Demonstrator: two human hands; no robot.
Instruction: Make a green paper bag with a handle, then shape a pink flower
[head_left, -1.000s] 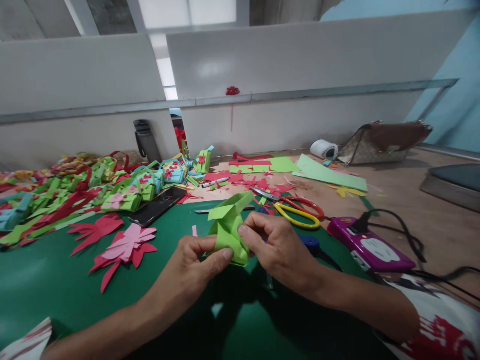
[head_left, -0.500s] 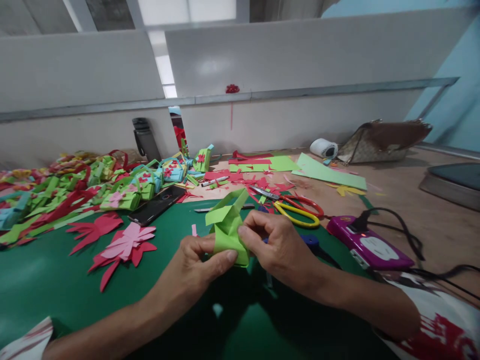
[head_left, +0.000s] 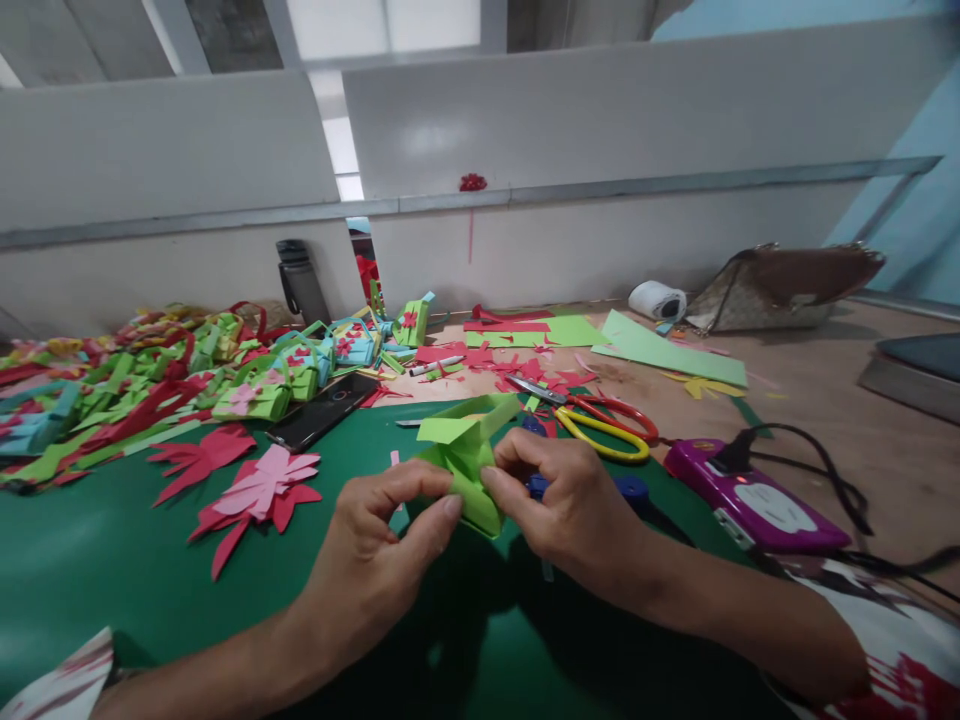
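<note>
Between my hands is a small light-green paper basket (head_left: 474, 470) with a strap-like handle and a folded flap on top. My left hand (head_left: 394, 530) pinches its left side between thumb and forefinger. On the other side, my right hand (head_left: 559, 500) grips the right edge, its fingertips partly hidden behind the paper. Under my right hand lies a dark blue tool (head_left: 630, 490), mostly covered. Beyond it rest scissors (head_left: 604, 430) with red and yellow handles. Pink and red paper flower cutouts (head_left: 271, 485) lie on the green mat to the left.
A heap of finished paper baskets (head_left: 247, 395) fills the left side beside a black phone (head_left: 322, 410). Red scraps (head_left: 525, 365) and green sheets (head_left: 671, 350) lie at the back. A purple power strip (head_left: 757, 500) with cords, a handbag (head_left: 787, 290) and a grey bottle (head_left: 301, 280) stand around.
The paper basket has tipped, its handle leaning over to the right and its top turning away from me. Both hands keep hold of it. The view has shifted slightly.
</note>
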